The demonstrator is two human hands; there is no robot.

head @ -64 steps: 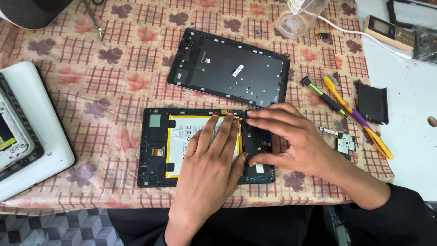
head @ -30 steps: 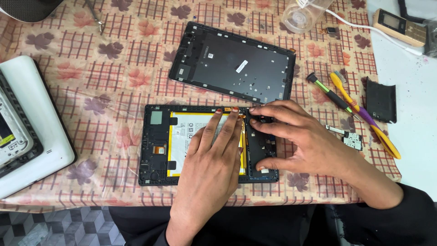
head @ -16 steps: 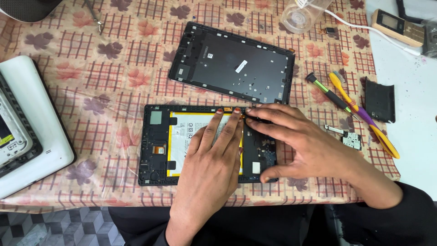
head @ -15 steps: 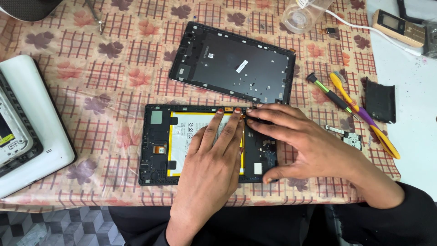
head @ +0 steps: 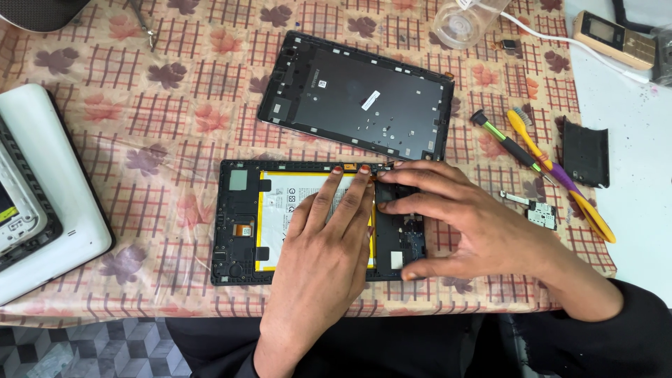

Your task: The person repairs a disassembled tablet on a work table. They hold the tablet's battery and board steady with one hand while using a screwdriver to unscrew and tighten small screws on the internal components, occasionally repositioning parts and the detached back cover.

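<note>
At centre frame the opened tablet [head: 308,222] lies on the flowered cloth [head: 175,119], its back cover [head: 357,94] above it. The left hand [head: 325,241] presses flat on the battery [head: 294,210], fingers together. The right hand [head: 465,224], fingers spread, touches the board [head: 406,238].

Bright even overhead light, soft short shadows under the hands [head: 392,238], sharp focus, no glare

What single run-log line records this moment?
left hand: flat on white battery | right hand: fingertips on black opened tablet circuit board | state: pressing
</note>
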